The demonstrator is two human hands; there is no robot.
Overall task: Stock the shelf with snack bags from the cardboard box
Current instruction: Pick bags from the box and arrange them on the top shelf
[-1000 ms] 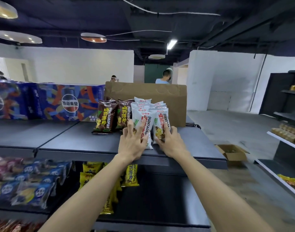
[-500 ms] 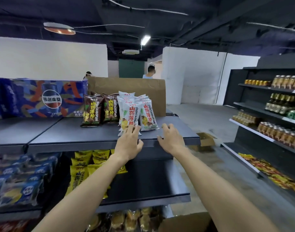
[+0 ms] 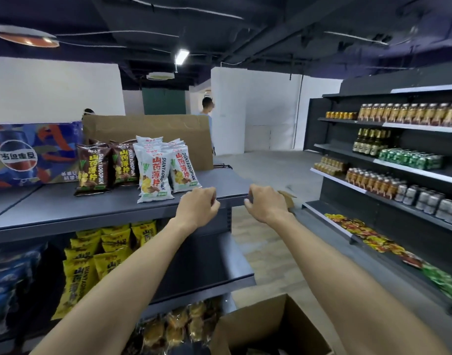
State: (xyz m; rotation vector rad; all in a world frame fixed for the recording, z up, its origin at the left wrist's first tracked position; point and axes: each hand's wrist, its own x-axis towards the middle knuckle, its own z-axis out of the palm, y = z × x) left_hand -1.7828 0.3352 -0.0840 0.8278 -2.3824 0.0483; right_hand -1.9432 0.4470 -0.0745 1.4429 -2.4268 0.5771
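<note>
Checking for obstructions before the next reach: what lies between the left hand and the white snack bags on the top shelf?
Head view: only bare dark top shelf surface separates the left hand from the white snack bags.

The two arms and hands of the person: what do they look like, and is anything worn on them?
Both forearms are bare along all that shows, with no sleeve in view. The left hand and the right hand wear no gloves, and I see no watch, ring or bracelet at either wrist. No markings show.

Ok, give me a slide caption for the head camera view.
Both empty hands, left hand and right hand, hover before white snack bags on the top shelf.
</note>
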